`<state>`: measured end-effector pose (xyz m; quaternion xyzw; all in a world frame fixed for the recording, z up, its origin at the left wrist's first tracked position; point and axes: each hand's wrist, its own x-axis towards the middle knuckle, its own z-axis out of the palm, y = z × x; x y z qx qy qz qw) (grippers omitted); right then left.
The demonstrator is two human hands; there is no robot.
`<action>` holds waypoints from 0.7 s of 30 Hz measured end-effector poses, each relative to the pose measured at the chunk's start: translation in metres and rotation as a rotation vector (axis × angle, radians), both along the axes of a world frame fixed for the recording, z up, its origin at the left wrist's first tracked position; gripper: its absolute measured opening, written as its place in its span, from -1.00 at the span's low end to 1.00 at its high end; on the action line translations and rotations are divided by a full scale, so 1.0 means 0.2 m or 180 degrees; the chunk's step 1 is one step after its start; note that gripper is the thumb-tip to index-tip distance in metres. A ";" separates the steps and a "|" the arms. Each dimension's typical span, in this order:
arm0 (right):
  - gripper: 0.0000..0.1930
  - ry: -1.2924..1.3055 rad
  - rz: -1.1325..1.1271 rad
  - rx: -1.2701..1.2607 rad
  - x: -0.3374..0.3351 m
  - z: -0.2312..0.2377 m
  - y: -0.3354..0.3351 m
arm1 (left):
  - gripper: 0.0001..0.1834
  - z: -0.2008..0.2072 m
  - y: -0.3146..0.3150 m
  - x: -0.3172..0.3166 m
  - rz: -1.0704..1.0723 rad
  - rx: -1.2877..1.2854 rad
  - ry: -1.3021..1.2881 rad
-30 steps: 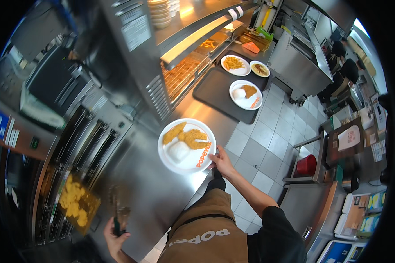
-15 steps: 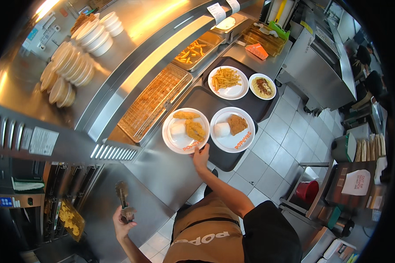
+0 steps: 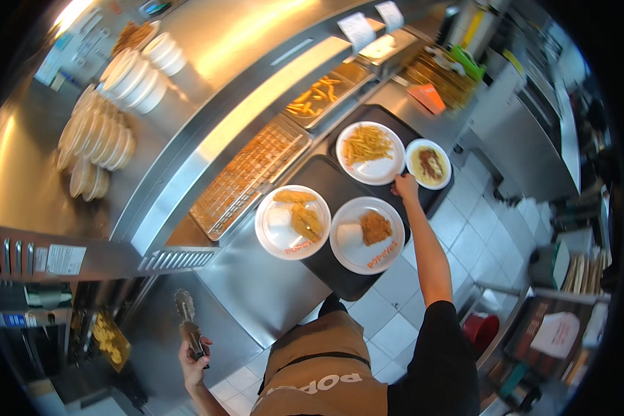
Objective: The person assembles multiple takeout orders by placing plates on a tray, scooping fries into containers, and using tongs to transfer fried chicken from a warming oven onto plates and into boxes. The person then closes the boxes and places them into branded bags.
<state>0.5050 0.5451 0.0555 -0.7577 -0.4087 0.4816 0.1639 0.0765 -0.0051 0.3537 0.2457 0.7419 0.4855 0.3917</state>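
My left hand (image 3: 195, 353) is closed round metal tongs (image 3: 186, 315), whose tips point away from me over the steel counter. At the near rim of a white plate of fries (image 3: 369, 170), my right hand (image 3: 405, 186) has its fingers curled onto the edge. Just right of it sits a smaller plate of spaghetti with sauce and cheese (image 3: 428, 165). Closer to me are two white plates: a plate with chicken tenders and a white rice mound (image 3: 288, 247), overhanging the tray's left edge, and a plate with fried chicken and a similar mound (image 3: 367, 260).
Two dark trays (image 3: 340, 288) lie along the counter (image 3: 246, 270). Behind them are a wire-racked pan (image 3: 253, 173) and a pan of fries (image 3: 326, 93) under a steel shelf. Stacked tubs (image 3: 135, 82) stand upper left. An orange carton (image 3: 427, 98) lies at the far end.
My right hand has let go of the tenders plate and moved right and away to the fries plate. My left hand still holds the tongs. The whole view has shifted slightly.
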 end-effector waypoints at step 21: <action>-0.55 -0.0409 0.1352 0.2782 0.18 0.98 -0.94 | -0.51 0.59 -1.75 -1.35 0.1146 -0.4047 0.3671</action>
